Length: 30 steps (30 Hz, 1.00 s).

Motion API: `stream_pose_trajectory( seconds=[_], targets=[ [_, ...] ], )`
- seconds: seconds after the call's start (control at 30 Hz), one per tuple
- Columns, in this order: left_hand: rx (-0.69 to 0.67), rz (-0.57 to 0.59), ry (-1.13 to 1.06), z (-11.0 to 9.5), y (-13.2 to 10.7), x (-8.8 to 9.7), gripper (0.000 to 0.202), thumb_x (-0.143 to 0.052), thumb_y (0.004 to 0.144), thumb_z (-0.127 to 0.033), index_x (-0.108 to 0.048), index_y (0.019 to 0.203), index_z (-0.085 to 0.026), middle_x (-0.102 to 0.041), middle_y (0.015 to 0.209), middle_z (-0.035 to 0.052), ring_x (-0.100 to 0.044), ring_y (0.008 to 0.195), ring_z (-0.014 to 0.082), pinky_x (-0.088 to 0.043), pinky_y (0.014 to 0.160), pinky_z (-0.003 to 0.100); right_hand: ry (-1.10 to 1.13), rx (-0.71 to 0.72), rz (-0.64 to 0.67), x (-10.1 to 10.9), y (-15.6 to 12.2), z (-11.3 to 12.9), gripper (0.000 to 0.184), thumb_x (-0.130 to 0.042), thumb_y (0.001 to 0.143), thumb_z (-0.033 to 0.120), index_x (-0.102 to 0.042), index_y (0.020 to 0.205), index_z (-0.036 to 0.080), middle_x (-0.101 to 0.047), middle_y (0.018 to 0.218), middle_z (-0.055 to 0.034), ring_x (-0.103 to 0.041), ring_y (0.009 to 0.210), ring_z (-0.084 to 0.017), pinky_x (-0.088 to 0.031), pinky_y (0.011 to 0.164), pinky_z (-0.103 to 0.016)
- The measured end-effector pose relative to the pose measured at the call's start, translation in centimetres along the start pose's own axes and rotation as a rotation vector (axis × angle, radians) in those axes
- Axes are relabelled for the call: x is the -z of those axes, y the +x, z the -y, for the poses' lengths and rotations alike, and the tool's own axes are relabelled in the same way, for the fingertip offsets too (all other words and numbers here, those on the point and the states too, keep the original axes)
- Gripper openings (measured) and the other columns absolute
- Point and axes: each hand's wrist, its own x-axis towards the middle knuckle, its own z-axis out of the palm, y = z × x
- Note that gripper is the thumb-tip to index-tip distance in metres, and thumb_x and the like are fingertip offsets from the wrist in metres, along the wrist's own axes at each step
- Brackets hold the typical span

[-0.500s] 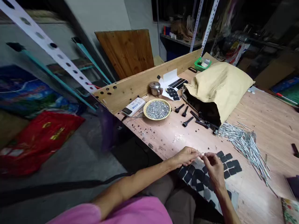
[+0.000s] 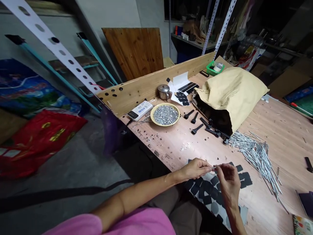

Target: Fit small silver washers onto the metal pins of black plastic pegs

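Pale wooden bench (image 2: 286,140) fills the right of the frame, and from here I see two hands over its near edge. My left hand (image 2: 195,169) and right hand (image 2: 228,182) are nearly closed, each pinching one short steel pin (image 2: 214,167) at lower centre; the fingers hide most of it, so I can't make out its ends. Beneath them lies a white backing sheet (image 2: 231,212) carrying black pads (image 2: 245,179), too overlapped and covered to count.

Upper centre holds one gold-rimmed plate (image 2: 165,125) heaped with tiny silver rivets (image 2: 165,115), one steel pot (image 2: 163,92), and one white plastic box (image 2: 140,110). Five black plastic pieces (image 2: 197,128) lie apart, with more bunched uncounted at the mouth of one tan sack (image 2: 232,94), which blocks the bench behind it. One green basket (image 2: 214,68) sits beyond the sack. Long steel nails (image 2: 256,156) form a loose heap at right, and a printed booklet (image 2: 302,225) is cut off at the lower right corner.
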Motion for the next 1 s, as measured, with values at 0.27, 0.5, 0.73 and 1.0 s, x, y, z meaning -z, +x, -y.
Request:
stream_pose_trajectory(
  seconds=[0.27,0.5,0.73,1.0],
  targets=[
    [-0.04,-0.05,0.085,0.2,0.3,-0.2,0.037,-0.054,0.081,-0.036,-0.066,0.104,-0.009,-0.039,0.047,-0.0082,-0.029,0.037,0.0032,-0.022,0.037,0.016,-0.256,0.261,0.037,0.5,-0.1,0.0,0.015,-0.062,0.077,0.033,-0.059,0.085,0.02,-0.067,0.075,-0.0024,-0.066,0.065,-0.015,-0.054,0.06,-0.026],
    [-0.218,-0.062,0.376,0.4,1.0,0.0,0.027,-0.054,0.08,-0.021,-0.071,0.101,-0.017,-0.072,0.095,0.0043,-0.063,0.091,0.0175,-0.045,0.081,0.023,-0.575,0.652,0.149,1.5,0.1,0.9,0.01,-0.051,0.085,0.021,-0.06,0.09,0.022,-0.068,0.077,-0.002,-0.066,0.068,-0.014,-0.052,0.064,-0.024],
    [-0.15,-0.002,0.26,-0.3,0.5,0.1,0.026,-0.056,0.08,-0.022,-0.071,0.101,-0.016,-0.065,0.064,0.0001,-0.056,0.062,0.0104,-0.044,0.063,0.02,-0.558,0.638,0.184,2.2,0.2,1.1,0.011,-0.052,0.087,0.024,-0.061,0.092,0.022,-0.068,0.078,-0.0033,-0.066,0.069,-0.015,-0.052,0.062,-0.025],
    [0.127,0.278,-0.066,-0.6,0.1,0.8,0.073,-0.07,0.059,-0.06,-0.062,0.114,-0.013,-0.034,0.047,-0.0107,-0.019,0.037,0.001,-0.011,0.038,0.017,-0.386,0.427,0.34,3.3,0.6,2.4,0.016,-0.055,0.085,0.032,-0.069,0.085,0.023,-0.068,0.076,-0.0035,-0.066,0.067,-0.015,-0.052,0.056,-0.023]
  ],
)
